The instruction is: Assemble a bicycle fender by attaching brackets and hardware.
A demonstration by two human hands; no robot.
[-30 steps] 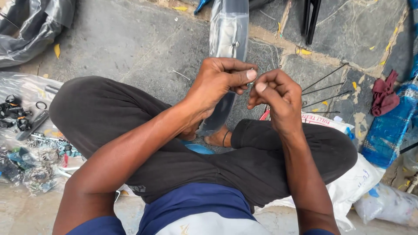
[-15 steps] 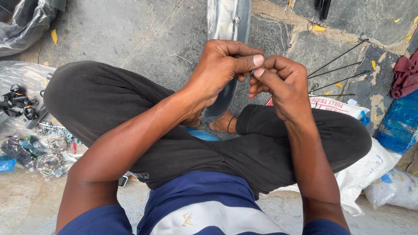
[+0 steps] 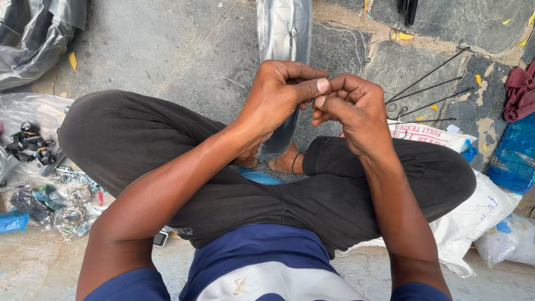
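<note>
I sit cross-legged on stone paving with both hands raised together over my lap. My left hand [image 3: 278,100] is curled, its thumb pressed forward against the fingertips of my right hand [image 3: 356,108]. The fingers of both hands are pinched together where they meet. Whatever lies between them is too small or too hidden to make out. Right behind and under the hands a long grey curved part wrapped in clear plastic [image 3: 284,28] runs from the top of the view down to my bare foot [image 3: 287,161].
Several thin dark metal rods [image 3: 429,92] lie on the stones to the right. Clear bags of small black and metal parts [image 3: 39,167] sit at my left knee. A white printed sack [image 3: 479,206], a blue bag [image 3: 515,156] and a maroon cloth [image 3: 521,92] are at right.
Both hands have stayed pinched together, with the fingers shifting slightly. The view has tipped down and closer, so they sit nearer the middle of the picture.
</note>
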